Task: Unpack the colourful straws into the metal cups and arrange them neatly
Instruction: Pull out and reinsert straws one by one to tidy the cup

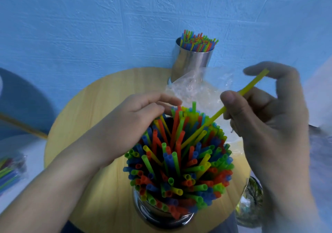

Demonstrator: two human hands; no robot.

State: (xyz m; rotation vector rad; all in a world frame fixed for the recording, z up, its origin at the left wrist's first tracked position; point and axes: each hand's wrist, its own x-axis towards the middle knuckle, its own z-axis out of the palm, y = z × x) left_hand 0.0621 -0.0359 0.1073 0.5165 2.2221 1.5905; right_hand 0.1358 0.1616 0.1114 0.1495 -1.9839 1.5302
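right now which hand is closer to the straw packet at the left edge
Left. The left hand touches straws in the near cup, right of the packet; the right hand, pinching a yellow straw, is farther right.

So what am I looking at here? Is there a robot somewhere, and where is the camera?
No robot here: these are a person's two bare hands, filmed by one wide-angle camera worn on the head, looking forward and down. On a round wooden table stand two metal cups: the near cup, crammed with colourful straws, and the far cup by the blue wall, also holding straws. Between them lies a crumpled clear plastic bag. The right hand pinches a single yellow straw, its lower end among those in the near cup. The left hand touches the straw tips at that cup's far edge; whether it grips one I cannot tell. At the left edge lies a blurred packet of straws.
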